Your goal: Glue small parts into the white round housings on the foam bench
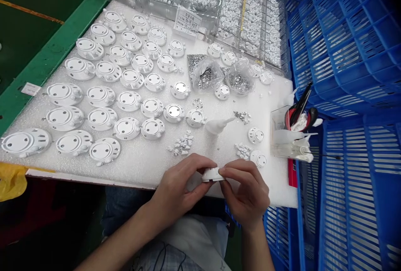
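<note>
Between both hands, at the front edge of the foam-covered table, is a small white round model part (211, 174), seen edge-on and tilted. My left hand (181, 183) pinches its left side between thumb and fingers. On its right side, the fingertips of my right hand (246, 187) are closed. Just beyond lies a white squeeze bottle (218, 125) with a thin nozzle. A pile of tiny white parts (181, 143) sits to its left, and another small white pile (242, 150) lies to the right, near two white round pieces, one of them a disc (256, 135).
Rows of white saucer-shaped parts (125, 100) cover the table's left side. Bags of small metal bits (206, 77) and a clear compartment tray (213, 1) lie farther back. At right stand a clear holder (280, 137) with scissors (300, 110) and blue crates (347, 45).
</note>
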The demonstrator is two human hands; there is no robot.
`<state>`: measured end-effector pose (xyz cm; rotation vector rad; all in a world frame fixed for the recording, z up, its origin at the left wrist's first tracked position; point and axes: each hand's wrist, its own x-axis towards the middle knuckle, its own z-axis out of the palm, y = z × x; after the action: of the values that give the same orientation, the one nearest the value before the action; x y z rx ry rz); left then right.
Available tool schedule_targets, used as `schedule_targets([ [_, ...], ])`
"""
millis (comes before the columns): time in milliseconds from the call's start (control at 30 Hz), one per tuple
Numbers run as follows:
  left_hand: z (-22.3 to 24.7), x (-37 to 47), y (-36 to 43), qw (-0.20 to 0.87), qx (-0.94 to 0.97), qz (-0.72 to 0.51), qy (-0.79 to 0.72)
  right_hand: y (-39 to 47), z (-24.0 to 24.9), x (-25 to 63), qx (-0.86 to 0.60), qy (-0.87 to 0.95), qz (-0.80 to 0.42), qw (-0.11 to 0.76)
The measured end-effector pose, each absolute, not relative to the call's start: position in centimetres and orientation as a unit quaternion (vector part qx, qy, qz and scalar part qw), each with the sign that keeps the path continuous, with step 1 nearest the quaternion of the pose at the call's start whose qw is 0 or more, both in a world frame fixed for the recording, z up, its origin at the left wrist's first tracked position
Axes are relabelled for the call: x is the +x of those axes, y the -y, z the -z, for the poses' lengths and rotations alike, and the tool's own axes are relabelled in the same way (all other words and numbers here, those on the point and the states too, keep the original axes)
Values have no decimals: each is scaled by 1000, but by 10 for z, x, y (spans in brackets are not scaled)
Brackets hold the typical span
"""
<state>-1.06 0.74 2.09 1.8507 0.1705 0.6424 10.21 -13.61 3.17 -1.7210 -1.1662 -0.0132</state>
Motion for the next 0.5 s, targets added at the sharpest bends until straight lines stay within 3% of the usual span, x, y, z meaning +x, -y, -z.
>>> schedule_targets([
  [367,-18,-11,-9,582,749,-305,-87,139,-64,130,-755,528,-105,374],
  [500,-14,-11,-7,582,732,-340,-98,133,-70,132,-780,519,-46,346],
])
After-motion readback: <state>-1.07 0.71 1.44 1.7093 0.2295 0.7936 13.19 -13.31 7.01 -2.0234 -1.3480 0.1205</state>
